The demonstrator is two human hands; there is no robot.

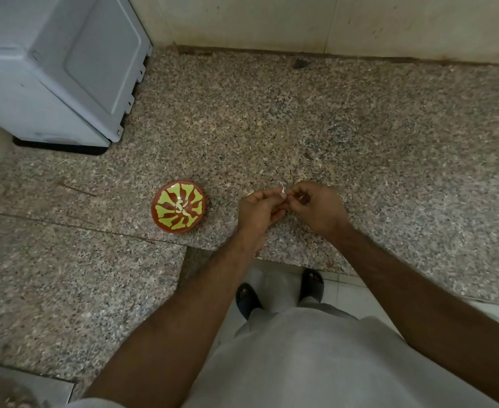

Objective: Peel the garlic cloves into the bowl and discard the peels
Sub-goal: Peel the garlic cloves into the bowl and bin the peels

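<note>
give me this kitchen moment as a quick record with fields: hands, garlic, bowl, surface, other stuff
left hand: fingers curled, pinching a garlic clove between both hands
right hand: fingers curled, pinching at the same clove
peel: thin white strip sticking up from the clove
bowl: red-brown with yellow-green pattern, left of the hands, a few pale cloves inside
surface: speckled granite counter
other: pale blue-grey appliance at back left
</note>
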